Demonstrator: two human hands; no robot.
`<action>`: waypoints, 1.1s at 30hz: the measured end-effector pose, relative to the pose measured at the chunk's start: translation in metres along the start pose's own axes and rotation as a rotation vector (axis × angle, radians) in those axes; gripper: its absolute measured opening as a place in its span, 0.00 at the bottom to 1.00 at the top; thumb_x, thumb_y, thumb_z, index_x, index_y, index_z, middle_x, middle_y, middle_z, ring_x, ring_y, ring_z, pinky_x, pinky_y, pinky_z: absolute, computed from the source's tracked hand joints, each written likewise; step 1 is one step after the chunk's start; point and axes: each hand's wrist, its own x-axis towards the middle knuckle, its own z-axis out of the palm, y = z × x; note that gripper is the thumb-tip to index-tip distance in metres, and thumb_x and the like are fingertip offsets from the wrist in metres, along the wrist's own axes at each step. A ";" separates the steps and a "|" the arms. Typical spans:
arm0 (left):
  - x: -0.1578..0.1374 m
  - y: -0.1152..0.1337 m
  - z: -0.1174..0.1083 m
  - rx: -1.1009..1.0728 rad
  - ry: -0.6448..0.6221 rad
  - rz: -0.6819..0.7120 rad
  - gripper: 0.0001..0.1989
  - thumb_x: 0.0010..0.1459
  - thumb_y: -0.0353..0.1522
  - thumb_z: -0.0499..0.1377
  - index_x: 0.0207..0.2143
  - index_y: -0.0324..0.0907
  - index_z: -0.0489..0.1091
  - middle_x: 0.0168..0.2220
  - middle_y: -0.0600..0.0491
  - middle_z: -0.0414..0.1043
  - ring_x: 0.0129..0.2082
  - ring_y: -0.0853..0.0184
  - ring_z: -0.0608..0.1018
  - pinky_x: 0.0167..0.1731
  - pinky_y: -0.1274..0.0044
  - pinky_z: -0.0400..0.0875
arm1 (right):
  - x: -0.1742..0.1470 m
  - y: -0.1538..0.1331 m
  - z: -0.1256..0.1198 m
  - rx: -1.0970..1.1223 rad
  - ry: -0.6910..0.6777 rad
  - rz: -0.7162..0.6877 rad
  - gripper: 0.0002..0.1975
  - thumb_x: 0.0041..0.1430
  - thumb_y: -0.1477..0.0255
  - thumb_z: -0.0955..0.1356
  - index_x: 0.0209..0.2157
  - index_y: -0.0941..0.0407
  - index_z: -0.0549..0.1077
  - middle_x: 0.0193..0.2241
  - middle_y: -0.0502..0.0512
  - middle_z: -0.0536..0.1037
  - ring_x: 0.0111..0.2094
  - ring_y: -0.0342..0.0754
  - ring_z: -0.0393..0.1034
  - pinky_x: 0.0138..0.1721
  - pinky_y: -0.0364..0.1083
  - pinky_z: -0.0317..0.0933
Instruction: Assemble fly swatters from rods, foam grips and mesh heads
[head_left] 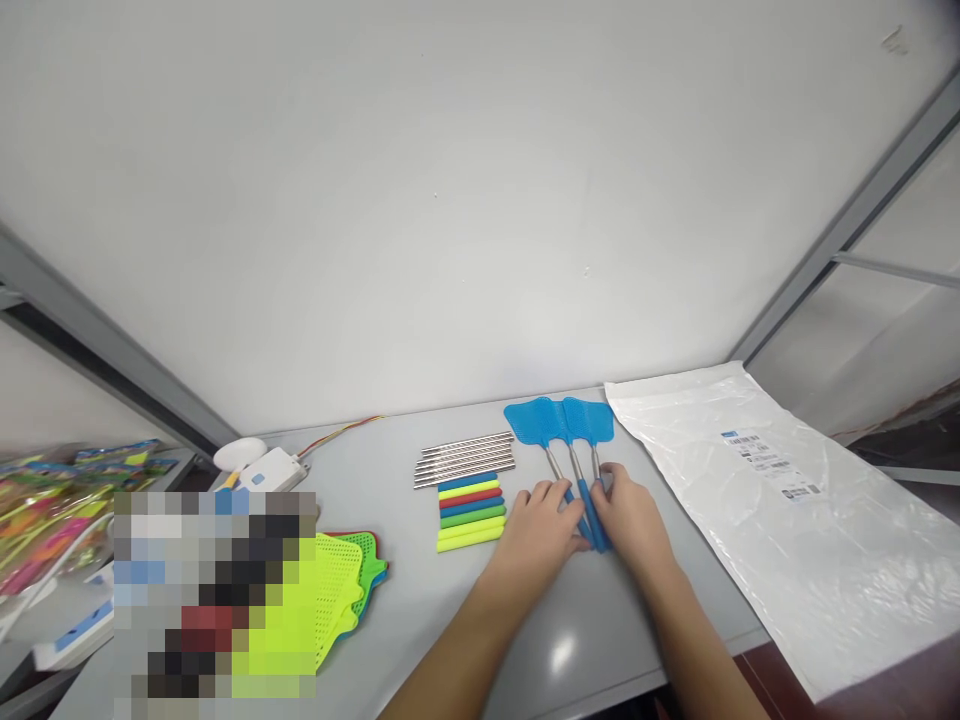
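Note:
Several blue fly swatters (589, 420) lie side by side on the grey table, mesh heads toward the wall. Each has a metal rod and a blue handle (587, 505) pointing toward me. My left hand (540, 525) rests on the left side of the handles, its fingers curled over the leftmost one. From the other side, my right hand (628, 508) grips the rightmost swatter where rod meets handle, hiding that handle. Left of my left hand lies a row of loose handle grips (471, 515) in blue, yellow, red and green. Metal rods (463, 459) lie in a row behind them.
Yellow and green swatter heads (337, 580) are stacked at the left, partly behind a blurred patch. A white plastic mailer (787, 540) with a label covers the right side. Beyond the patch are a white box (274, 470) with wires and bagged colourful items (60, 520).

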 end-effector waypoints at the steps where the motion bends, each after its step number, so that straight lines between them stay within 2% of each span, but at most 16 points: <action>1: 0.000 0.001 -0.001 0.000 -0.001 -0.003 0.20 0.56 0.42 0.62 0.48 0.44 0.67 0.57 0.46 0.64 0.53 0.53 0.68 0.44 0.63 0.68 | 0.000 0.001 -0.001 0.009 0.001 -0.001 0.19 0.62 0.66 0.58 0.51 0.59 0.65 0.25 0.55 0.75 0.29 0.52 0.71 0.28 0.45 0.54; 6: -0.013 0.004 -0.015 -0.011 0.027 -0.014 0.19 0.56 0.42 0.62 0.48 0.43 0.67 0.57 0.46 0.64 0.54 0.54 0.67 0.45 0.63 0.68 | -0.005 0.004 -0.002 0.082 0.016 -0.006 0.22 0.62 0.60 0.59 0.53 0.59 0.63 0.21 0.50 0.72 0.26 0.51 0.71 0.27 0.44 0.56; 11: -0.066 0.001 -0.037 -0.075 0.164 -0.089 0.09 0.62 0.36 0.57 0.43 0.43 0.67 0.53 0.50 0.68 0.50 0.57 0.69 0.46 0.64 0.66 | -0.014 -0.011 -0.008 0.072 0.048 -0.091 0.20 0.63 0.58 0.58 0.49 0.55 0.66 0.20 0.49 0.71 0.25 0.51 0.69 0.26 0.45 0.54; 14: -0.107 -0.007 -0.047 -0.094 0.239 -0.164 0.04 0.63 0.31 0.54 0.40 0.43 0.68 0.49 0.51 0.70 0.47 0.58 0.70 0.45 0.64 0.65 | -0.016 -0.039 -0.016 -0.026 0.021 -0.240 0.18 0.64 0.59 0.57 0.47 0.53 0.68 0.23 0.50 0.73 0.26 0.51 0.70 0.25 0.45 0.53; 17: -0.145 -0.017 -0.055 -0.076 0.338 -0.228 0.06 0.63 0.28 0.53 0.39 0.43 0.68 0.46 0.49 0.71 0.45 0.58 0.70 0.43 0.65 0.64 | -0.010 -0.081 -0.016 -0.145 -0.085 -0.478 0.17 0.65 0.62 0.57 0.47 0.53 0.70 0.28 0.53 0.77 0.29 0.51 0.71 0.25 0.44 0.52; 20: -0.177 -0.026 -0.063 -0.078 0.419 -0.320 0.07 0.62 0.26 0.53 0.41 0.43 0.68 0.46 0.49 0.71 0.45 0.59 0.70 0.44 0.65 0.63 | 0.007 -0.127 -0.003 -0.262 -0.183 -0.707 0.15 0.65 0.66 0.58 0.45 0.54 0.73 0.35 0.56 0.79 0.34 0.50 0.73 0.27 0.43 0.54; 23: -0.197 -0.031 -0.070 -0.106 0.491 -0.430 0.08 0.62 0.26 0.53 0.42 0.44 0.68 0.45 0.49 0.70 0.45 0.60 0.69 0.45 0.66 0.63 | 0.029 -0.168 0.020 -0.307 -0.228 -0.816 0.15 0.64 0.68 0.59 0.42 0.54 0.75 0.38 0.57 0.80 0.38 0.51 0.72 0.30 0.44 0.55; 25: -0.203 -0.030 -0.073 -0.127 0.526 -0.473 0.08 0.62 0.26 0.53 0.42 0.44 0.68 0.44 0.49 0.70 0.45 0.60 0.69 0.46 0.66 0.63 | 0.043 -0.188 0.036 -0.329 -0.265 -0.867 0.14 0.63 0.67 0.61 0.41 0.54 0.77 0.39 0.57 0.80 0.39 0.52 0.72 0.31 0.44 0.56; 28: -0.196 -0.025 -0.075 -0.193 0.519 -0.475 0.08 0.63 0.26 0.52 0.42 0.43 0.67 0.44 0.49 0.69 0.44 0.62 0.70 0.45 0.68 0.65 | 0.054 -0.209 0.054 -0.369 -0.320 -0.925 0.14 0.62 0.66 0.62 0.39 0.54 0.78 0.38 0.57 0.80 0.37 0.51 0.73 0.32 0.43 0.57; 33: -0.162 -0.018 -0.069 -0.193 0.353 -0.447 0.09 0.63 0.27 0.51 0.44 0.42 0.66 0.45 0.47 0.67 0.43 0.61 0.70 0.43 0.69 0.69 | 0.055 -0.219 0.067 -0.440 -0.369 -0.976 0.14 0.61 0.63 0.64 0.39 0.53 0.78 0.37 0.57 0.80 0.35 0.50 0.73 0.32 0.43 0.58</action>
